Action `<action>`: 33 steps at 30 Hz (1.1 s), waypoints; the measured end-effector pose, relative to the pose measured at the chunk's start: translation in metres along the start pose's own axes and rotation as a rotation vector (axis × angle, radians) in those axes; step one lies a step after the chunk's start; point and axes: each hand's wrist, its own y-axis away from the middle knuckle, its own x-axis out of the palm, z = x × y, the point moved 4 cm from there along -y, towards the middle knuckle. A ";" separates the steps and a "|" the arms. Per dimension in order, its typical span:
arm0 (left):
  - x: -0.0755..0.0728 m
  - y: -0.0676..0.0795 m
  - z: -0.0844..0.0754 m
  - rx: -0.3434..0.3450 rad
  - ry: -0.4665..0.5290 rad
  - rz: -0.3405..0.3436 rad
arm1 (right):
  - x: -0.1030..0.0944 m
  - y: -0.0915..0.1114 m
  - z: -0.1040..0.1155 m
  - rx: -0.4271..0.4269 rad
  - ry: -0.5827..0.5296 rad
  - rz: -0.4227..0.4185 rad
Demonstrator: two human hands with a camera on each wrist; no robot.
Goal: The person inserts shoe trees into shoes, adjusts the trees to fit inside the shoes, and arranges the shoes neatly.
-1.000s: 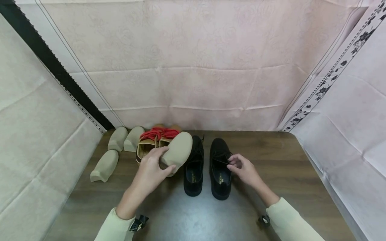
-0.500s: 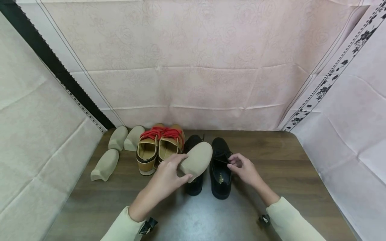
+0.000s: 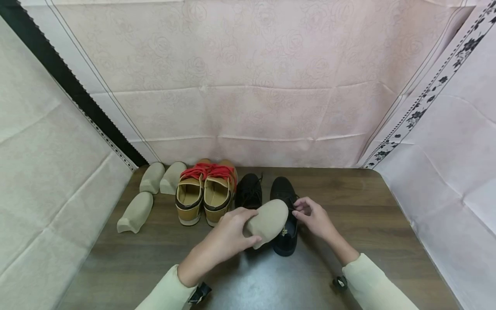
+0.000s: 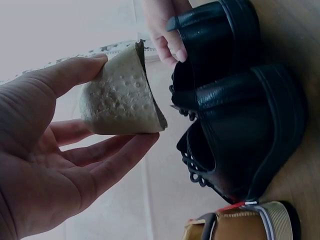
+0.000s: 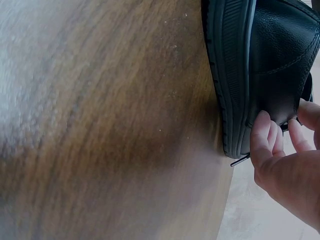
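Note:
My left hand [image 3: 232, 232] holds a beige toe-shaped shoe insert [image 3: 271, 219] between thumb and fingers. In the head view the insert overlaps both black lace-up shoes, covering parts of each. The left wrist view shows its pitted, hollow-ended side [image 4: 120, 95], apart from the shoes. My right hand [image 3: 315, 221] pinches the right-hand black shoe [image 3: 281, 188] at the outer side of its opening, near the laces. In the right wrist view its fingertips [image 5: 262, 119] lie against the leather. The left-hand black shoe [image 3: 248, 189] stands beside it, its heel end hidden by the insert and left hand.
Tan shoes [image 3: 190, 212] with red laces stand left of the black pair. Three more beige inserts lie farther left, one [image 3: 135, 211] nearer the front. A pale cloth wall [image 3: 271, 112] rises behind the wooden surface [image 3: 348, 193], with cloth also on both sides.
My left hand has carried the insert rightward and nearer me, from over the tan shoes to over the black shoes. The right hand stays at the right-hand black shoe.

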 end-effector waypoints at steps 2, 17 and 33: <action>0.003 -0.002 -0.002 0.007 -0.009 0.022 | 0.000 0.000 0.000 0.000 0.000 -0.001; 0.020 -0.015 -0.017 -0.031 -0.055 0.155 | -0.001 0.000 0.000 -0.010 -0.007 -0.014; 0.034 -0.034 -0.030 -0.073 -0.058 0.163 | 0.000 -0.001 -0.004 -0.019 -0.033 -0.007</action>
